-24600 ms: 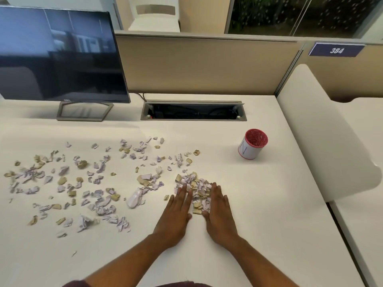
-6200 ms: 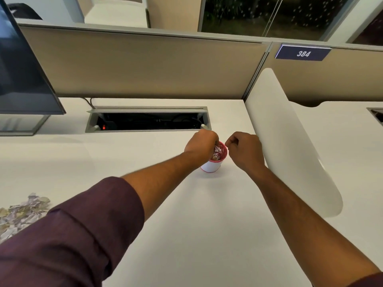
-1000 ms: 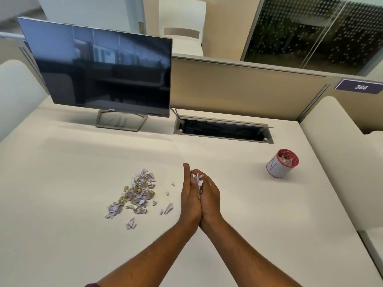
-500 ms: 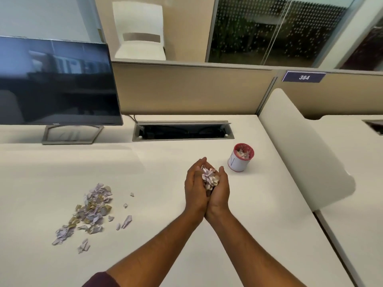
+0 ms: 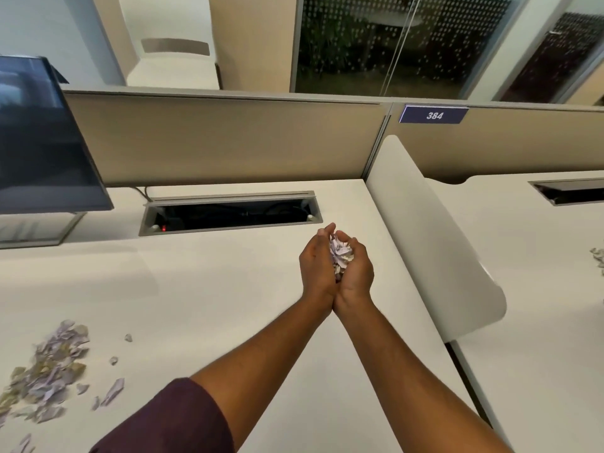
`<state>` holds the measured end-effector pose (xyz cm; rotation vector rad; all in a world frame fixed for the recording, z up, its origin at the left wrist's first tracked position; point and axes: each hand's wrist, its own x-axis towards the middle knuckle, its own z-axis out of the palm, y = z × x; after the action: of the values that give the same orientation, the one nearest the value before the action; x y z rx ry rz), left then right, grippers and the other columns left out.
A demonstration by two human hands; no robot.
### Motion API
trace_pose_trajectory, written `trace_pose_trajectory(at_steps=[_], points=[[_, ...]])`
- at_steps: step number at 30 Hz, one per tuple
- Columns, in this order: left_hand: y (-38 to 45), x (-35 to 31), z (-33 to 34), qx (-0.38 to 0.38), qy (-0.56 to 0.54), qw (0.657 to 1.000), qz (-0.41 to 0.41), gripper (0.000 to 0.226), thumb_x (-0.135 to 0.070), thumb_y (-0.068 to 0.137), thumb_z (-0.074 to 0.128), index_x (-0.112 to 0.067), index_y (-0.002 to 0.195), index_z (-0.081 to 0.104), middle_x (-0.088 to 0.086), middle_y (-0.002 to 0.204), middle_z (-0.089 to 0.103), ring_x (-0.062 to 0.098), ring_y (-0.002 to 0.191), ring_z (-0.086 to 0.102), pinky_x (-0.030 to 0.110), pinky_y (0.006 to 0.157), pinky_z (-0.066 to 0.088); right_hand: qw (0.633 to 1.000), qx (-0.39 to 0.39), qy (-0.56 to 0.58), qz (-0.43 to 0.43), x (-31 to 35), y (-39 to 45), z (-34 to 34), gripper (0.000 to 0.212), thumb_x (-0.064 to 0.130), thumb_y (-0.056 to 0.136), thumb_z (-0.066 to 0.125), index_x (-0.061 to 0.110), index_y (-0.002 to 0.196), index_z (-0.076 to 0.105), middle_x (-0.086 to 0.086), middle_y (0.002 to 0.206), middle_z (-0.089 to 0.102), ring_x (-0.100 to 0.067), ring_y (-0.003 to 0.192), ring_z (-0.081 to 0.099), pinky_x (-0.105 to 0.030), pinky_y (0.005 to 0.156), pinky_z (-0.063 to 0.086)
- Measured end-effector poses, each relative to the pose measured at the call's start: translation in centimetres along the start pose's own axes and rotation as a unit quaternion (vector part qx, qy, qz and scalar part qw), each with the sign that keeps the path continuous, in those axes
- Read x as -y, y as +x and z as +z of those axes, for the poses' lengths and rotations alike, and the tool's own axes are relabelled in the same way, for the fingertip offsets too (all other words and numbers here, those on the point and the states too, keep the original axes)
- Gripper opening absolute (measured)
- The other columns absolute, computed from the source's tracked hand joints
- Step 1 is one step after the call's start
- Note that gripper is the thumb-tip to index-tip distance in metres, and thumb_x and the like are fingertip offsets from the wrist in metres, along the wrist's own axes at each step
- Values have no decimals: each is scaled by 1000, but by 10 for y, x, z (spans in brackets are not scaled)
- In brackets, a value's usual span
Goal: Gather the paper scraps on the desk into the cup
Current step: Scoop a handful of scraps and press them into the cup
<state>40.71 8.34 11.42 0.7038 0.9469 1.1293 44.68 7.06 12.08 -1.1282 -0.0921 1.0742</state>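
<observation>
2 hands [image 5: 336,273] cupped together, wrists touching, cradling paper scraps [image 5: 340,255]

My left hand [image 5: 315,263] and right hand [image 5: 354,271] are cupped together above the desk [image 5: 228,305], holding a bundle of scraps [image 5: 340,255]. Ahead, the open cable tray [image 5: 230,212] breaks the surface. Behind it the partition panel [image 5: 222,138] closes off the far side. To my right the white divider [image 5: 434,230] stands near my right hand and blocks sideways passage. The monitor [image 5: 42,142] occupies the far left. The scrap pile [image 5: 49,371] lies at lower left. Bare desk runs between pile and hands.
</observation>
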Motion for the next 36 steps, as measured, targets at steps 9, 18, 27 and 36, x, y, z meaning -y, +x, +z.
trace_pose_trajectory(at_steps=[9,18,27,36], points=[[76,28,26,20,186,979,83,33,-33,108,36,-26,126,63,-4,122,68,15,118,63,45,107,48,983,-59,-147,-93,3,91,0,19,23,96,64,12,92,80,-7,92,80,-26,90,77,-39,78,64],[92,53,0,11,321,938,130,33,-28,110,30,-23,127,57,-8,119,67,5,112,62,44,121,30,908,-43,-317,-271,-27,120,-18,27,18,105,48,13,107,75,-2,104,77,-17,96,73,-40,88,63],[88,58,-7,-14,215,972,92,37,-26,110,30,-22,143,46,-35,122,51,-21,109,53,2,86,44,888,10,-337,-313,-36,116,-26,44,36,105,37,13,127,67,-5,117,75,-15,109,71,-40,95,61],[91,54,-30,24,228,971,71,39,-22,109,30,-23,146,44,-14,141,47,8,131,47,-1,82,43,901,15,-297,-317,-20,110,-46,38,27,108,35,17,137,58,-3,124,73,-10,119,66,-25,98,56]])
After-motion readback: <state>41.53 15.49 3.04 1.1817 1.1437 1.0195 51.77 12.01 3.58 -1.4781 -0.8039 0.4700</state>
